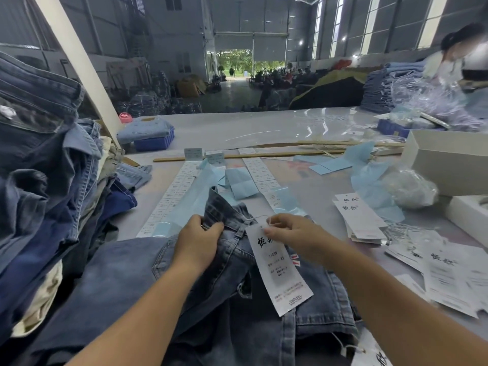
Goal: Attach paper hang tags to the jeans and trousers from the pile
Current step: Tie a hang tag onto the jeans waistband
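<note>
- Jeans [232, 299] lay spread at the near middle of the table [303, 186], waistband bunched up away from us.
- Our left hand [199, 240] gripped that waistband, fingers curled into the denim; if it slackened, we judged the belt loop could drop and the thread lose its way.
- Our right hand [289, 229] pinched the thin string at the top of the hang tag [280, 270], which lay on the jeans; a sharp pull might tear the tag's hole.
- Spare tags [361, 220] lay to the right, near enough for our forearm to scatter them.
- Far left, the pile [45, 180] leaned tall and could slump onto our work.
</note>
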The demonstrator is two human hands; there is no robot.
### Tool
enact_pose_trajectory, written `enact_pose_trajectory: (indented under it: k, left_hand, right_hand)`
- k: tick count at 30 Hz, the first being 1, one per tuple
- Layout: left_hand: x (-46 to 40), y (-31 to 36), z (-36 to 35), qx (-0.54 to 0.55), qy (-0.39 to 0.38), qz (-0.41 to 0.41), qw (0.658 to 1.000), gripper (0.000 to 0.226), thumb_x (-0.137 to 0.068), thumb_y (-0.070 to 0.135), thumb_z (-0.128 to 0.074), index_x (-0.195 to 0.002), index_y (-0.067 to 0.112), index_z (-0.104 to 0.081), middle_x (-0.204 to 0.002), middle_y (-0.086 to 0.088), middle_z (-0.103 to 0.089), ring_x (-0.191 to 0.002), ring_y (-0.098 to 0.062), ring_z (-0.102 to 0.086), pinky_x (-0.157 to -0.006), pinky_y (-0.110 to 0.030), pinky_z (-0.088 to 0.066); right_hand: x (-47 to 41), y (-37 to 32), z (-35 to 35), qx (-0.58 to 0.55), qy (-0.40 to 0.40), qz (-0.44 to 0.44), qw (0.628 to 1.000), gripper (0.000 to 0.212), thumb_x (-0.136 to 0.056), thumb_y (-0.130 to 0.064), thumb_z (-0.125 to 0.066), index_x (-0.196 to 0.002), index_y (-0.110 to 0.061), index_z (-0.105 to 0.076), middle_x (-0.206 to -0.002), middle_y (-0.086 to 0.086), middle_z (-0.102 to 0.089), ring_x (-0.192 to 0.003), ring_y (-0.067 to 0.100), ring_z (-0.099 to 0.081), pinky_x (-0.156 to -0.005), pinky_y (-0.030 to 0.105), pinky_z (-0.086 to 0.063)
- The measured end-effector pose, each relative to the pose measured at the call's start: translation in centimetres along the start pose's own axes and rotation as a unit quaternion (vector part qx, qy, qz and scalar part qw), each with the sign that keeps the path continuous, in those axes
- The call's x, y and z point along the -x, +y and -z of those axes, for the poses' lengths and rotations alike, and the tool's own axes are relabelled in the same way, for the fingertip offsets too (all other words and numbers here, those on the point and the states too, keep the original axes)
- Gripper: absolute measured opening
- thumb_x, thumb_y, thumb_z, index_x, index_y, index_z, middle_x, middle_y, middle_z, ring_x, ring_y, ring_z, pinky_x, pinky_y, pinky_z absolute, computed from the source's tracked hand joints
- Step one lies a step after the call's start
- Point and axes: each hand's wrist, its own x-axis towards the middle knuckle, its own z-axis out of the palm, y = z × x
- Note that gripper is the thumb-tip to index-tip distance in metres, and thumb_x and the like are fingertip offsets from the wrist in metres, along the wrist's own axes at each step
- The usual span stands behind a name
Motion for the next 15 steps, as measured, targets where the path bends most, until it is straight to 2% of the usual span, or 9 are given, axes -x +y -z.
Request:
enact_pose_trajectory:
  k: [2, 6, 9, 11, 13, 15]
  left_hand:
    - [0.2, -0.1, 0.2, 0.009, -0.008, -0.003, 1.000, 0.020, -0.089, 0.038, -0.063, -0.083, 0.020, -0.057, -0.076, -0.001, -0.063, -0.070, -0.017, -0.057, -0.055, -0.033, -0.037]
    - [0.1, 0.0, 1.2, 0.014, -0.038, 0.010, 0.999, 0.019, -0.085, 0.039, -0.066, -0.085, 0.022, -0.059, -0.082, -0.001, -0.067, -0.077, -0.023, -0.063, -0.069, -0.040, -0.052]
    - [0.1, 0.5, 1.6, -0.050, -0.051, 0.001, 0.997, 0.019, -0.085, 0.043, -0.064, -0.088, 0.025, -0.057, -0.085, 0.002, -0.066, -0.080, -0.019, -0.062, -0.072, -0.037, -0.051]
    - [0.2, 1.0, 1.5, -0.107, -0.070, -0.009, 0.992, 0.029, -0.085, 0.048, -0.062, -0.099, 0.023, -0.056, -0.096, 0.001, -0.063, -0.091, -0.021, -0.060, -0.080, -0.039, -0.052]
    - [0.6, 1.5, 1.1, -0.163, -0.052, -0.052, 0.984, 0.042, -0.085, 0.048, -0.063, -0.117, 0.022, -0.053, -0.113, -0.001, -0.055, -0.109, -0.024, -0.052, -0.093, -0.042, -0.047]
    - [1.5, 2.4, 0.5, -0.185, -0.024, -0.154, 0.970, 0.043, -0.087, 0.037, -0.065, -0.126, 0.025, -0.051, -0.120, 0.001, -0.047, -0.116, -0.022, -0.043, -0.101, -0.038, -0.040]
  right_hand:
    - [0.2, 0.1, -0.7, 0.025, 0.007, 0.007, 1.000, 0.030, -0.088, -0.044, -0.067, -0.113, -0.028, -0.059, -0.112, -0.007, -0.063, -0.099, 0.015, -0.064, -0.088, 0.037, -0.054]
    - [0.8, 0.0, -1.1, 0.047, 0.098, 0.050, 0.993, 0.020, -0.081, -0.033, -0.075, -0.089, -0.023, -0.060, -0.093, -0.003, -0.069, -0.086, 0.016, -0.067, -0.078, 0.037, -0.054]
    - [1.4, -0.1, -0.7, 0.016, 0.142, 0.070, 0.987, 0.015, -0.080, -0.015, -0.075, -0.079, -0.016, -0.059, -0.080, 0.001, -0.072, -0.078, 0.016, -0.070, -0.074, 0.040, -0.056]
    - [2.0, -0.1, -0.1, 0.009, 0.174, 0.084, 0.981, 0.016, -0.079, -0.006, -0.072, -0.072, -0.014, -0.060, -0.073, 0.004, -0.070, -0.071, 0.018, -0.068, -0.070, 0.041, -0.056]
    - [2.6, 0.2, 0.4, -0.001, 0.179, 0.094, 0.979, 0.020, -0.078, 0.001, -0.068, -0.068, -0.014, -0.059, -0.066, 0.002, -0.065, -0.061, 0.017, -0.060, -0.060, 0.032, -0.053]
    - [3.1, 0.5, 0.9, 0.001, 0.159, 0.092, 0.983, 0.021, -0.076, 0.005, -0.063, -0.071, -0.015, -0.060, -0.057, -0.008, -0.057, -0.052, 0.007, -0.049, -0.051, 0.018, -0.042]
